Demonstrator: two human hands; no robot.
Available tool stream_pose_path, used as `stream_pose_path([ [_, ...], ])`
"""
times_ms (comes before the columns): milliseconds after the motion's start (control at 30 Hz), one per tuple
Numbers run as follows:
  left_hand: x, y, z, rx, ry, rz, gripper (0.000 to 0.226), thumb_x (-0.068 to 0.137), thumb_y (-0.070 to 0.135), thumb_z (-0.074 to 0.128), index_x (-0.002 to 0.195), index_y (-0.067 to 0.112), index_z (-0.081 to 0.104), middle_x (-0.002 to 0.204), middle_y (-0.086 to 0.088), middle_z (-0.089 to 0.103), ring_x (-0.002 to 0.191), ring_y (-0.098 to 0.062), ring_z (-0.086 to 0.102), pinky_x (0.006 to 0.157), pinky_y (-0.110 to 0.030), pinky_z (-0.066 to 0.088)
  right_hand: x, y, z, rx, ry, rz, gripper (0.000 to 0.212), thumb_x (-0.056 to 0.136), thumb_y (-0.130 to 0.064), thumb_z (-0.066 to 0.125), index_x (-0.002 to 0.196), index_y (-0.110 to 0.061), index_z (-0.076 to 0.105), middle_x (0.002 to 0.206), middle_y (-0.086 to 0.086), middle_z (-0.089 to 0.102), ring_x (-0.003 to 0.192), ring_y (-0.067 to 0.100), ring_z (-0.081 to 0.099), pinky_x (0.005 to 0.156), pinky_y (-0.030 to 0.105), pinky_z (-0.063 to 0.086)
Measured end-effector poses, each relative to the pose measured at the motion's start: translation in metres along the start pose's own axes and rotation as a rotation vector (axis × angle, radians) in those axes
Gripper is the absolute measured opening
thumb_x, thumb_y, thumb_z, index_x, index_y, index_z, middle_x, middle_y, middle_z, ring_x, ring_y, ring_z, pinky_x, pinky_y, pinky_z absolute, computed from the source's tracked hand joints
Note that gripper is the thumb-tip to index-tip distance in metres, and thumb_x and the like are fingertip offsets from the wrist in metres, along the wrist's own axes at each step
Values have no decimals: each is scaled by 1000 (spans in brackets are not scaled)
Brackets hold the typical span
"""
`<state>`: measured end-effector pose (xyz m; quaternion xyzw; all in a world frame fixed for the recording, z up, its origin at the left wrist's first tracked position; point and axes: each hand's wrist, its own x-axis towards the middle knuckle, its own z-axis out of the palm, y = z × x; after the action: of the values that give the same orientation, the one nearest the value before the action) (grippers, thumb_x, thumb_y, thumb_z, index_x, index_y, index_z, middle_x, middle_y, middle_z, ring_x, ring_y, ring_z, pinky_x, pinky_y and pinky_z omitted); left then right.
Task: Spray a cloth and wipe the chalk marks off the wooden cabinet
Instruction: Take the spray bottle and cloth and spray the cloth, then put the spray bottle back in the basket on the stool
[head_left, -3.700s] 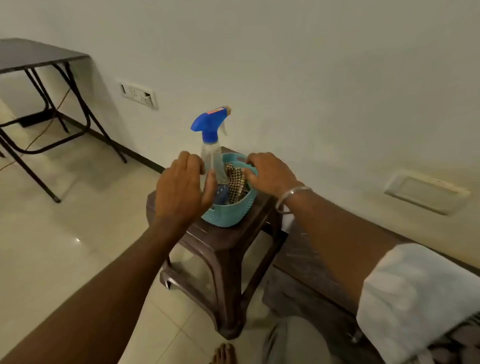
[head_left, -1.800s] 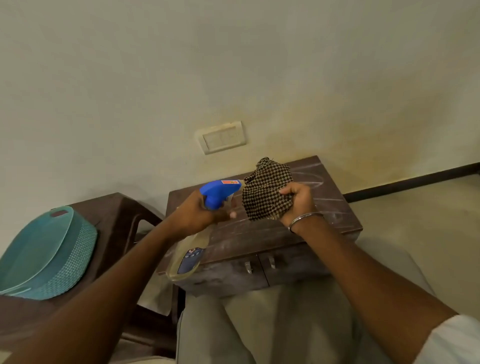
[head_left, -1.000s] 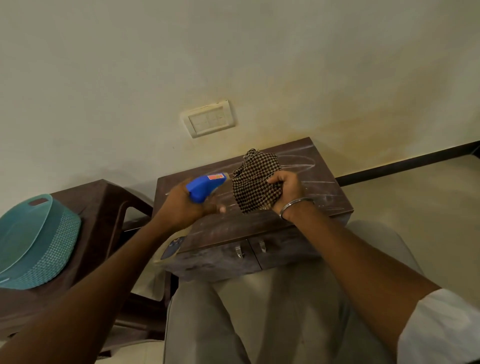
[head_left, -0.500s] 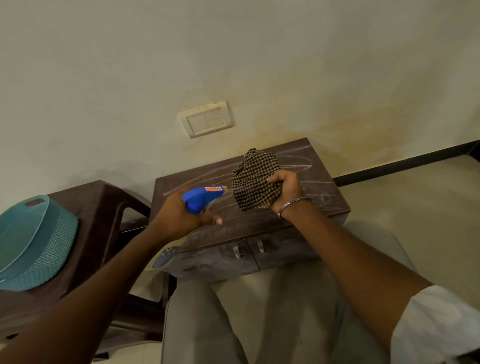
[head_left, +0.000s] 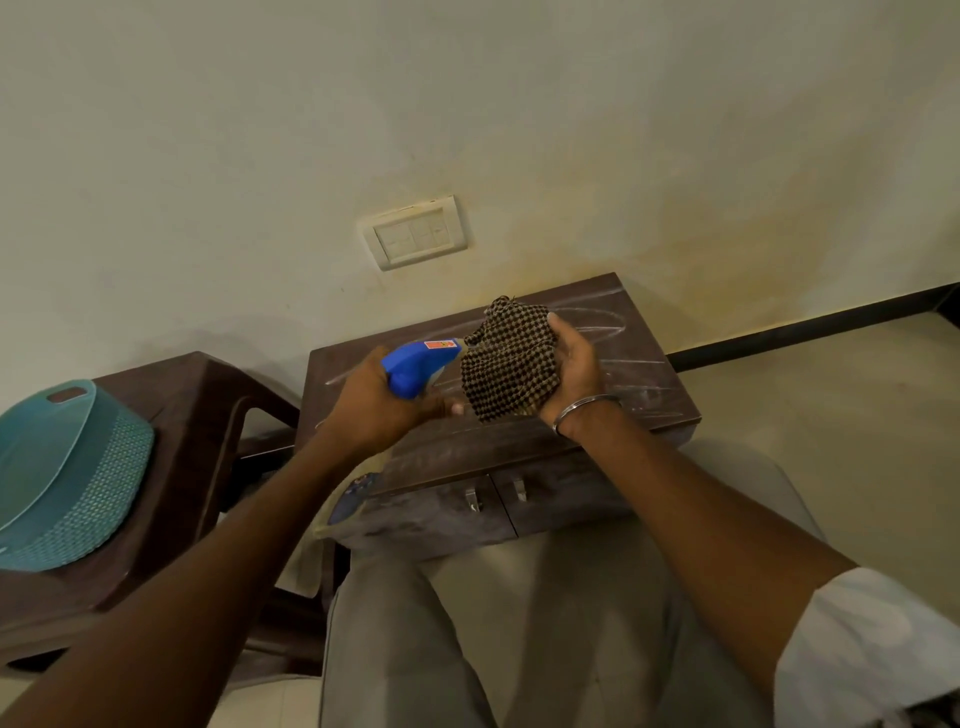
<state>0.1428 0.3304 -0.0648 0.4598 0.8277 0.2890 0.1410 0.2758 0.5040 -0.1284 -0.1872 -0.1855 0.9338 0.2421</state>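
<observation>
A low dark wooden cabinet (head_left: 644, 384) stands against the wall, with white chalk marks (head_left: 597, 317) scrawled across its top. My left hand (head_left: 374, 405) grips a spray bottle (head_left: 418, 364) with a blue trigger head, and the nozzle almost touches the cloth. My right hand (head_left: 574, 371) holds a bunched black-and-tan checked cloth (head_left: 506, 361) up over the cabinet top. The bottle's clear body hangs below my left wrist, mostly hidden.
A teal plastic basket (head_left: 67, 478) sits on a brown plastic stool (head_left: 202, 410) to the left of the cabinet. A switch plate (head_left: 415, 236) is on the wall above. Two metal door handles (head_left: 493, 496) face my knees. Pale floor lies to the right.
The bottle and cloth came out of the basket and over to the cabinet. In the last second my left forefinger has curled in against the bottle's trigger and the nozzle has moved closer to the cloth.
</observation>
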Motion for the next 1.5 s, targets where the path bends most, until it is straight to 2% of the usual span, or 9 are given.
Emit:
stream_pose_path([
  [67, 5, -5, 1, 122, 20, -50, 85, 53, 73, 71, 118, 19, 59, 95, 1, 58, 81, -9, 54, 67, -20, 39, 2, 1, -3, 20, -29, 1, 49, 95, -41, 48, 127, -6, 60, 130, 17, 60, 122, 36, 54, 106, 51, 41],
  [300, 5, -14, 1, 155, 30, -83, 81, 50, 78, 72, 101, 17, 57, 85, 2, 58, 74, -10, 57, 61, -21, 39, 7, 6, -8, 12, -11, 28, 58, 92, -52, 50, 128, -6, 61, 131, 18, 59, 124, 38, 52, 103, 53, 42],
  [567, -11, -15, -7, 133, -16, -67, 46, 67, 46, 86, 93, 23, 55, 79, 4, 57, 70, -7, 54, 65, -21, 38, 7, 12, -4, 9, -32, 32, 69, 91, -61, 45, 131, -6, 58, 131, 19, 59, 122, 38, 54, 99, 53, 46],
  [700, -17, -18, -6, 169, 34, -82, 69, 62, 66, 73, 108, 16, 58, 89, 3, 55, 75, -7, 52, 66, -19, 37, 6, 15, -1, 8, -40, 39, 73, 89, -62, 46, 134, -6, 54, 134, 20, 57, 124, 39, 52, 101, 55, 44],
  [900, -21, -17, -12, 109, -18, -67, 54, 73, 36, 86, 114, 12, 59, 87, 7, 55, 78, -1, 51, 70, -15, 40, 1, 20, 11, 1, -47, 48, 77, 84, -62, 53, 136, -5, 52, 136, 20, 55, 125, 40, 51, 105, 57, 39],
  [1133, -31, -28, -39, 121, 39, -122, 69, 62, 64, 77, 108, 16, 61, 92, 4, 57, 83, -11, 58, 65, -18, 39, -8, 27, 32, -11, -71, 67, 63, 91, -47, 52, 138, -4, 50, 138, 21, 52, 128, 42, 48, 107, 59, 35],
  [1333, -58, -10, -90, -212, 384, -104, 61, 75, 65, 74, 111, 15, 69, 70, 1, 58, 62, -11, 55, 70, -41, 56, -11, 61, 86, -144, -96, 159, 51, 81, -7, 50, 132, -1, 53, 134, 23, 55, 120, 42, 55, 96, 56, 48],
  [1400, -67, -9, -116, -291, 536, -139, 38, 84, 54, 74, 99, 20, 70, 65, 2, 53, 58, -15, 55, 66, -46, 58, -11, 79, 120, -227, -116, 175, 47, 86, -5, 47, 132, -2, 53, 131, 21, 58, 119, 40, 57, 99, 55, 47],
  [1500, -72, -4, -159, -406, 729, -201, 41, 91, 40, 74, 80, 2, 63, 68, -17, 60, 57, -31, 63, 51, -32, 54, -9, 101, 173, -281, -136, 155, 38, 89, -5, 46, 124, -3, 59, 121, 17, 65, 112, 36, 62, 94, 50, 50],
])
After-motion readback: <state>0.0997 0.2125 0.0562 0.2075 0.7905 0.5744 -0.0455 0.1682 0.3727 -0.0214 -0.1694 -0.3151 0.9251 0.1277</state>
